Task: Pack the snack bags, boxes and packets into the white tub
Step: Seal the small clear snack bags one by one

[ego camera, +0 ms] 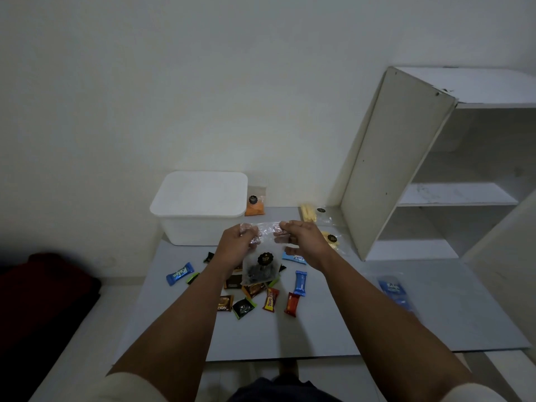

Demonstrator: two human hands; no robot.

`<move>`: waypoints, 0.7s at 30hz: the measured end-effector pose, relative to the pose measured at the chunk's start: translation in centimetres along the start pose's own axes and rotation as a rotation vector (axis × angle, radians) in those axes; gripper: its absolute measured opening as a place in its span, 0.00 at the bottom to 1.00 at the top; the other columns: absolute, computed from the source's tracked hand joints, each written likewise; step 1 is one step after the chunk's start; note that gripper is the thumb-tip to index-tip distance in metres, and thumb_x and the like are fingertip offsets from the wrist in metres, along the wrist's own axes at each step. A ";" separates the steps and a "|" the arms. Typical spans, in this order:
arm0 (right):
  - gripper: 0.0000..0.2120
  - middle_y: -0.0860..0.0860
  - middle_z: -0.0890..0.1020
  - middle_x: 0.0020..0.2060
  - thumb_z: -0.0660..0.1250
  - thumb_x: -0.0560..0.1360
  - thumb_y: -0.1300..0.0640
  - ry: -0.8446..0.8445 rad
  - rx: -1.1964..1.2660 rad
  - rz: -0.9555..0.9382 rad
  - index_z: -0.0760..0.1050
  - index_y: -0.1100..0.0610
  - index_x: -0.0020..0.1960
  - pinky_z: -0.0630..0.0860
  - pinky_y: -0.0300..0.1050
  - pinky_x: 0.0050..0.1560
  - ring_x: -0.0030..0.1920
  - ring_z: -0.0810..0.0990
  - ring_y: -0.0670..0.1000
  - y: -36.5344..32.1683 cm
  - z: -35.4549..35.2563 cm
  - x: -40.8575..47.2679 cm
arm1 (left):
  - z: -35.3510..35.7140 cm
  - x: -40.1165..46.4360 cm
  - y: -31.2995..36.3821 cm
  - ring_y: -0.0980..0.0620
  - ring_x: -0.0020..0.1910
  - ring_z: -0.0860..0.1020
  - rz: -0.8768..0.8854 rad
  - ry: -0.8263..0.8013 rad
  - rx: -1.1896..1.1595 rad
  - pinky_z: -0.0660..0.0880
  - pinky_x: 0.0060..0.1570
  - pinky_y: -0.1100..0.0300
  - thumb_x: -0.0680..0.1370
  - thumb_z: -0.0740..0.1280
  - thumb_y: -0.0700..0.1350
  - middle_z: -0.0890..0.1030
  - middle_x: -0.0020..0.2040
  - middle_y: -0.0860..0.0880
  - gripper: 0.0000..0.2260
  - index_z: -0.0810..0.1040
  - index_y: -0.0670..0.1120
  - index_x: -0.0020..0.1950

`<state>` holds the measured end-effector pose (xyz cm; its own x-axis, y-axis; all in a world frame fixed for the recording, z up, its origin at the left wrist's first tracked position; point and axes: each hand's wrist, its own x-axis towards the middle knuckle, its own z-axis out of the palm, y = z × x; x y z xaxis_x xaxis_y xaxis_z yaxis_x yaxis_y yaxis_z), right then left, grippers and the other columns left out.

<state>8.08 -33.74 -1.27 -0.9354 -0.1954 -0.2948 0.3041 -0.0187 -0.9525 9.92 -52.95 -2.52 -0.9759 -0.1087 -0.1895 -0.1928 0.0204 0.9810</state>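
Both hands hold up a clear plastic bag of dark snacks [260, 271] with a black round label, above the grey board. My left hand [236, 245] pinches its top left corner and my right hand [298, 236] pinches its top right corner. The white tub [200, 207] stands at the board's back left with its lid on. An orange snack bag [255, 203] leans by the tub's right side. Two clear bags of yellow snacks [309, 213] [330, 240] lie at the back right. Several small packets lie under the hands, among them a blue one [179, 273] and a red one [291, 304].
A white shelf unit [429, 175] leans at the right, its side panel at the board's edge. A blue pack [396, 294] lies at the board's right. The grey board [290, 335] lies on a pale floor. A dark red cloth [49, 288] sits at the left.
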 end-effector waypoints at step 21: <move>0.03 0.55 0.85 0.41 0.70 0.76 0.59 0.026 -0.081 -0.102 0.82 0.59 0.46 0.77 0.50 0.49 0.43 0.84 0.52 0.0 0.9 0.0 | -0.7 -0.3 0.2 0.51 0.43 0.83 0.013 -0.065 0.041 0.78 0.49 0.55 0.82 0.65 0.46 0.87 0.44 0.45 0.11 0.83 0.40 0.52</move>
<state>8.21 -34.61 -1.18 -0.9653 -0.1712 -0.1972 0.1927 0.0425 -0.9803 10.28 -53.62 -2.23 -0.9826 -0.0435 -0.1807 -0.1832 0.0619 0.9811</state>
